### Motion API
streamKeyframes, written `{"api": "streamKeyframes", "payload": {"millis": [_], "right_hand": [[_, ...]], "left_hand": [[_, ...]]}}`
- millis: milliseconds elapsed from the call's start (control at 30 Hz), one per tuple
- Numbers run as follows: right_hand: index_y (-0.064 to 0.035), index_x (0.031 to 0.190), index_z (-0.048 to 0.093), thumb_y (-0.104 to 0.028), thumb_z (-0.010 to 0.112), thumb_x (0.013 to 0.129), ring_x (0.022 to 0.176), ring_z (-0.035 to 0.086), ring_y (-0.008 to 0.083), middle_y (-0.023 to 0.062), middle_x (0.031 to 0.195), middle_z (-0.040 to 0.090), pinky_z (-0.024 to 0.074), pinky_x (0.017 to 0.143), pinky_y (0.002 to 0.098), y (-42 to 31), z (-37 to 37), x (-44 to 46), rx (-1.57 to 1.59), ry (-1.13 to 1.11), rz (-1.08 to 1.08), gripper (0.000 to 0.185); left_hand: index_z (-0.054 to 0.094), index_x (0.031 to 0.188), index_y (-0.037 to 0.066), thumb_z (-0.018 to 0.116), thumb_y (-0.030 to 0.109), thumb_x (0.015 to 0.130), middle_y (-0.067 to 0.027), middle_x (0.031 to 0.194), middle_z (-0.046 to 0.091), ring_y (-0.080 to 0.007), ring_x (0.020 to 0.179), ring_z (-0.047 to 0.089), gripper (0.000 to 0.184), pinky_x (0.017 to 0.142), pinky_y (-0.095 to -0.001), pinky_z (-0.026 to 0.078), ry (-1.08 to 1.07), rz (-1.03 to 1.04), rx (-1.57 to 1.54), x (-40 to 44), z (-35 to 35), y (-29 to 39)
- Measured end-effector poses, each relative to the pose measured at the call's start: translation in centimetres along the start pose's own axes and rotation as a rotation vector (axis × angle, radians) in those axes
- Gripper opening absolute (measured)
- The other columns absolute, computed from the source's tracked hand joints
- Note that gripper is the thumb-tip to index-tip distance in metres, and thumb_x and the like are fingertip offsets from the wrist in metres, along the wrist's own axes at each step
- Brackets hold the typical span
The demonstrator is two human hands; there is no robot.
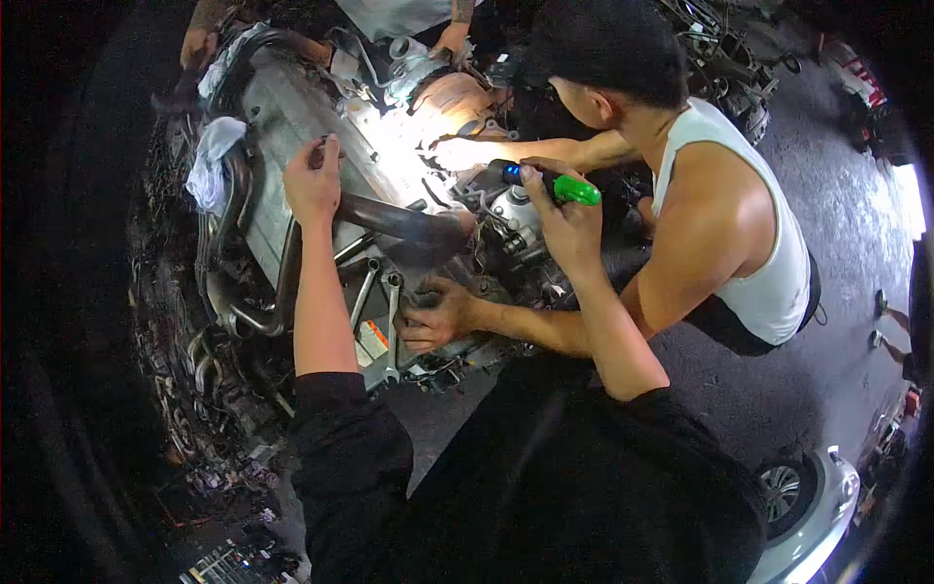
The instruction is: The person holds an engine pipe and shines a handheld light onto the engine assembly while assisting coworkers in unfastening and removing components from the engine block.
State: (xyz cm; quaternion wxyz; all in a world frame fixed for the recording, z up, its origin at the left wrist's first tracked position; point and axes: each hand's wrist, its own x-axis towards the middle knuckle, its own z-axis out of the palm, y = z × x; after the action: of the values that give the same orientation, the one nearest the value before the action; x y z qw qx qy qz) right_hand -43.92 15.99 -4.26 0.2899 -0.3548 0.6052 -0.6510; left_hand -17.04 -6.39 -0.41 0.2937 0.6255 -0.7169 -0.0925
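My left hand [313, 182] is raised over the grey engine cover [277, 112], its fingertips pinched around something dark and too small to name. To the right, my right hand [569, 226] is closed on a black and green flashlight [576, 190]. Its bright beam falls on the metal engine parts at the upper middle. Between my hands a dark metal pipe [394, 220] lies across the engine. Two wrenches, one a long combination wrench [393, 321], rest below the pipe beside an orange and white packet [372, 343].
A co-worker in a white sleeveless top [749, 200] leans in from the right, one hand [438, 313] near the wrenches and one arm in the light. Another person's hand [452, 39] is at the top. A white rag [212, 165] hangs left; a car [812, 516] stands lower right.
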Motion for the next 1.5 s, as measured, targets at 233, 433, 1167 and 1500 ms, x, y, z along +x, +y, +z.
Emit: {"api": "streamKeyframes", "payload": {"millis": [233, 433, 1167, 1500], "right_hand": [[0.0012, 0.102, 0.074, -0.015, 0.073, 0.094, 0.077, 0.067, 0.0104, 0.0098, 0.089, 0.076, 0.0527, 0.071, 0.0276, 0.3, -0.1, 0.2, 0.041, -0.002, -0.038, 0.018], [0.0011, 0.102, 0.074, -0.015, 0.073, 0.093, 0.078, 0.067, 0.0098, 0.0106, 0.089, 0.076, 0.0527, 0.071, 0.027, 0.1, -0.2, 0.0, 0.049, -0.021, 0.07, 0.018], [0.0042, 0.105, 0.073, -0.016, 0.073, 0.094, 0.08, 0.065, 0.0088, 0.0101, 0.09, 0.076, 0.0525, 0.074, 0.0276, 0.0, -1.2, -0.7, 0.016, -0.056, 0.01, 0.023], [0.0009, 0.103, 0.074, -0.019, 0.073, 0.095, 0.082, 0.067, 0.0103, 0.0094, 0.091, 0.076, 0.0523, 0.075, 0.0272, 0.3, -0.8, -0.9, 0.024, -0.046, -0.015, 0.022]], "left_hand": [[0.076, 0.106, 0.003, 0.069, 0.045, 0.092, -0.0131, 0.091, 0.077, -0.0278, 0.085, 0.073, 0.045, 0.079, -0.0364, 0.053, 0.008, 0.077, -0.069, -0.1, 0.0, 0.0], [0.076, 0.104, 0.002, 0.069, 0.043, 0.093, -0.0148, 0.092, 0.076, -0.0275, 0.086, 0.073, 0.043, 0.079, -0.0363, 0.053, 0.01, 0.064, -0.11, 0.2, 0.1, -0.8], [0.076, 0.103, 0.001, 0.07, 0.045, 0.092, -0.0095, 0.087, 0.077, -0.0225, 0.081, 0.073, 0.045, 0.077, -0.0343, 0.053, 0.056, 0.065, -0.122, 0.6, 0.7, -1.6], [0.077, 0.105, 0.004, 0.069, 0.047, 0.091, -0.0121, 0.09, 0.077, -0.0271, 0.088, 0.074, 0.045, 0.08, -0.0372, 0.054, 0.069, 0.032, -0.089, -0.2, 0.1, -0.2]]}}
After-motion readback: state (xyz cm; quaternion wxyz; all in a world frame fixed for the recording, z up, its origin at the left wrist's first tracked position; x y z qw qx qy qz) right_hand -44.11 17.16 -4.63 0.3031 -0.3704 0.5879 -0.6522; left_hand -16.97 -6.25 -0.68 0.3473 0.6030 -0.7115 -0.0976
